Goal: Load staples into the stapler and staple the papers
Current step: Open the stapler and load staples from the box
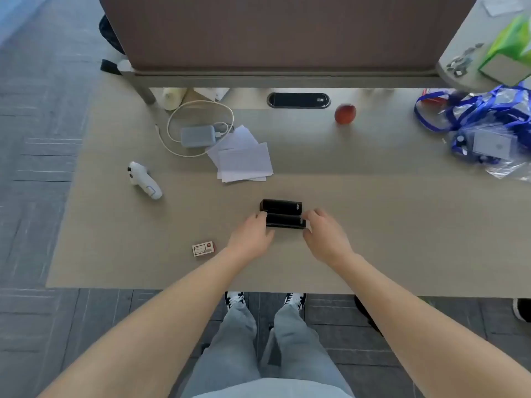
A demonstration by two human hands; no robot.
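Gripping the black stapler [283, 216] at both ends, left hand [251, 235] and right hand [324, 234] have fingers closed on it near the desk's [402, 239] front edge. Staple box [203, 248] sits toward the front-left corner, papers [242, 158] further back.

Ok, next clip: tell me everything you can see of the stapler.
The stapler is glossy black, apparently plastic, and shows as two long parallel halves lying side by side, seemingly swung open flat. Each half has small pale lettering near its right end. It lies crosswise on the desk, near the front edge. The left hand touches its left end, the right hand its right end. No staples are discernible.
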